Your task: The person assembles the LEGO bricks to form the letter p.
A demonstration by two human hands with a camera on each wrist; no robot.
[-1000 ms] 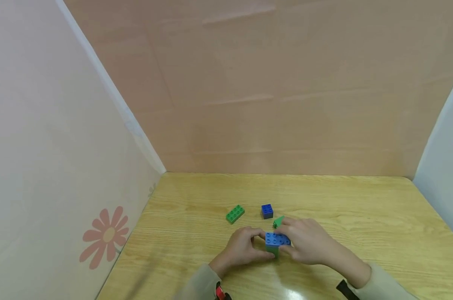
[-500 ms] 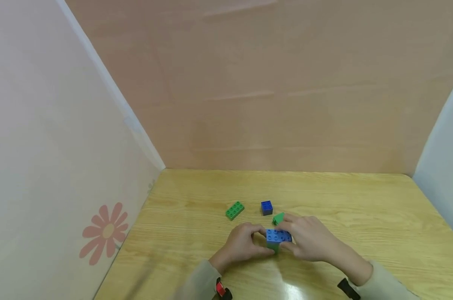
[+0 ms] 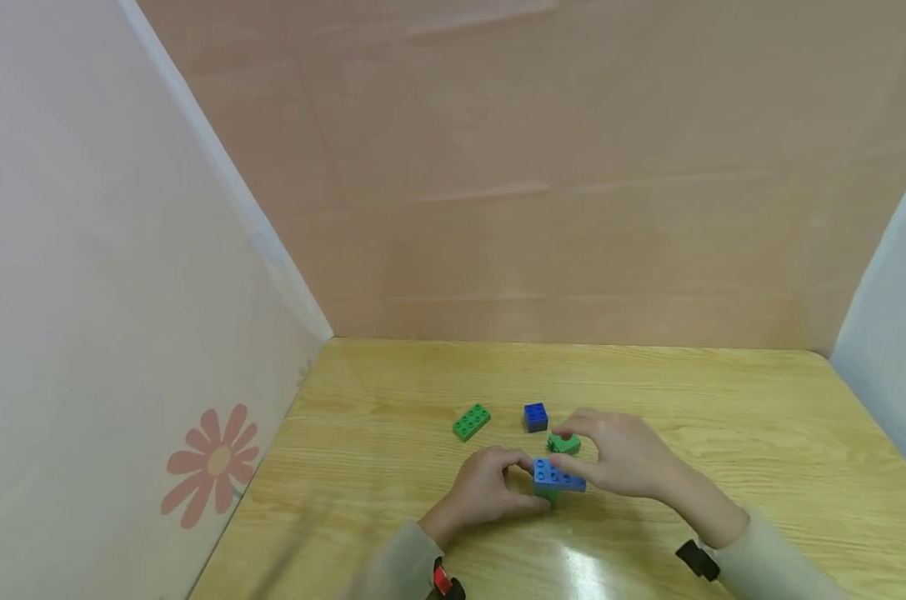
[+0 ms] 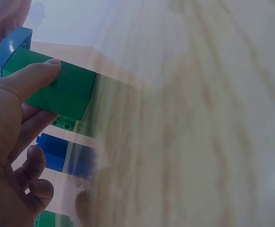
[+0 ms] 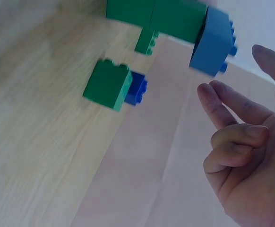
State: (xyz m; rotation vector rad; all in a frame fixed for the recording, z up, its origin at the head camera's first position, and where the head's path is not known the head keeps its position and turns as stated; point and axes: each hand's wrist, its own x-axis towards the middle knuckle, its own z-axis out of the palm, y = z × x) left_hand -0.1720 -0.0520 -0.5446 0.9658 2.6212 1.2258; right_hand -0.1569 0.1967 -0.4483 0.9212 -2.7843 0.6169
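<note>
A white shine (image 3: 583, 575) sat on the table (image 3: 392, 392) at five o'clock in the head view; both wrist views looked dim and fuzzy.

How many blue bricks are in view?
2: the light blue brick atop the green bricks that the left hand holds, and the dark blue brick on the table beyond. No others show in any view.

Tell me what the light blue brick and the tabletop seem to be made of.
The light blue brick looks like hard moulded plastic, smooth and slightly glossy: crisp edges, round studs, and a small glint in the left wrist view. The tabletop looks like pale wood with a shiny coat, showing grain and a bright reflection; it could equally be printed laminate.
</note>
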